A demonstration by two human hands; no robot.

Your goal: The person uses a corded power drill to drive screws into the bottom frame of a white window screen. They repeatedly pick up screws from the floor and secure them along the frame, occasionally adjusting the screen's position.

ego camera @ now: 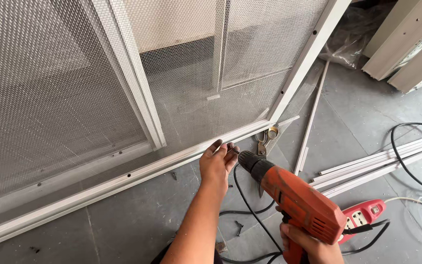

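Observation:
A white metal frame with wire mesh stands tilted on the grey floor. My left hand pinches a small dark screw at the tip of an orange electric drill, right beside the frame's bottom rail. My right hand grips the drill's handle at the lower edge of the view. The drill's black chuck points toward the rail and touches my left fingers.
Shears lie by the frame's corner. Several white strips lie on the floor at right, next to a red power strip and black cables. Loose screws dot the floor. White panels lean at top right.

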